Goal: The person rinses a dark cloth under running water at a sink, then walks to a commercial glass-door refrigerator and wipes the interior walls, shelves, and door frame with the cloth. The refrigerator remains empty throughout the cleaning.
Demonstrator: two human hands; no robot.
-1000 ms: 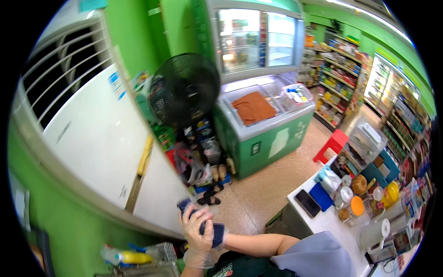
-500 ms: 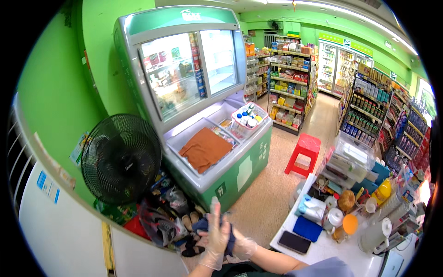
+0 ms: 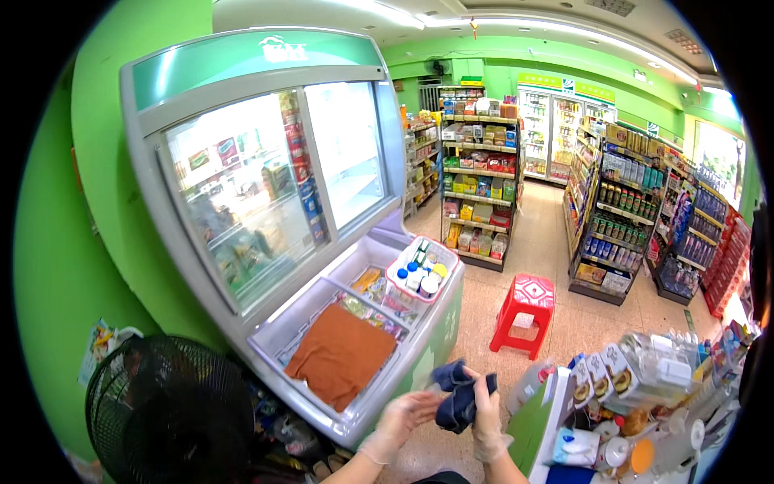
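Dark blue cloth (image 3: 457, 406) is held near, between the hands. It is gripped by the right hand (image 3: 487, 410), whose fingers are pressed closed on its folds. The left hand (image 3: 409, 415) is held with fingers loosely extended at the cloth's left side; whether contact is made cannot be told. Farther left, a brown cloth (image 3: 343, 355) is spread on a freezer (image 3: 435, 351); a red stool (image 3: 528, 291) is seen beyond, to the right.

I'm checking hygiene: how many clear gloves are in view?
2 clear gloves: one on the left hand, one on the right hand. More could be hidden on the cluttered counter.
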